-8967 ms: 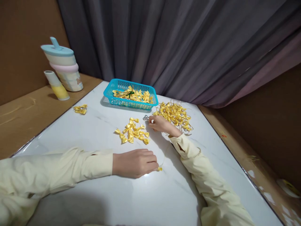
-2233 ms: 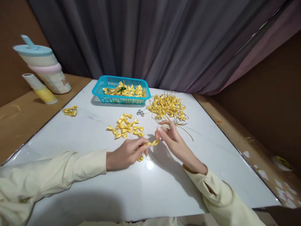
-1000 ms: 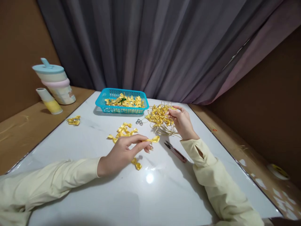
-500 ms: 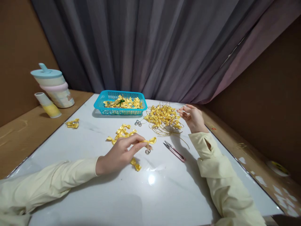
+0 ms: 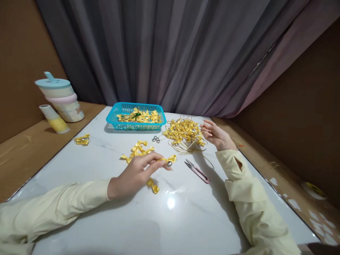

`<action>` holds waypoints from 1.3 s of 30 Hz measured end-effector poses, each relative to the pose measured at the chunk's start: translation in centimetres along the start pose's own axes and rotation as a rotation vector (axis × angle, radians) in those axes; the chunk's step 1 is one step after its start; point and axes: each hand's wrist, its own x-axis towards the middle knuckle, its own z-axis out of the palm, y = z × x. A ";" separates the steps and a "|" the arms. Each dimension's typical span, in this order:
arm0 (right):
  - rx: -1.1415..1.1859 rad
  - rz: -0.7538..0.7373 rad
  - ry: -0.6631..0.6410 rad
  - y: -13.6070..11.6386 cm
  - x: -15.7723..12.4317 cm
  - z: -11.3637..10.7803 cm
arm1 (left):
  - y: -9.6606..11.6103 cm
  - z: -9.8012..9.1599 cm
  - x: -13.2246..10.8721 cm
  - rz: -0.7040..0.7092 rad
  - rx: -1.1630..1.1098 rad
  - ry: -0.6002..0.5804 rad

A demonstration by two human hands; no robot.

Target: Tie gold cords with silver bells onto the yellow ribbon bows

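Between the thumb and fingers of my left hand [image 5: 140, 166] is a yellow ribbon bow [image 5: 172, 158], with a silver bell [image 5: 169, 164] close against its underside. A thin gold cord [image 5: 190, 143] runs up from the bow toward my right hand [image 5: 216, 134], whose fingertips are pinched around its end. Beyond my left hand lie several loose yellow bows [image 5: 138, 148], and one more bow [image 5: 153, 186] sits just in front of it. A heap of yellow bows with bells and cords [image 5: 183, 131] rests left of my right hand.
Pink-handled thread snips [image 5: 197, 171] lie on the white table [image 5: 127, 223]. Further back are a few silver bells [image 5: 156, 139] and a blue basket [image 5: 114, 122] holding bows. A small bow bundle [image 5: 82, 140], a yellow-and-white tube [image 5: 57, 120] and a lidded cup [image 5: 63, 99] are at left.
The bell has risen from hanging below the bow to sit snug against it. My right hand has shifted slightly right, and the cord now shows taut between the hands.
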 end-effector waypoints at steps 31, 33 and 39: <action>-0.399 0.194 -0.609 8.2 -13.1 3.8 | -2.9 1.1 0.1 -0.057 0.013 0.045; -0.431 0.160 -0.603 8.3 -13.1 3.8 | -3.0 1.1 0.1 -0.038 0.032 0.051; -0.557 0.005 -0.557 8.3 -13.3 3.9 | -3.3 1.2 -0.1 -0.018 0.023 0.076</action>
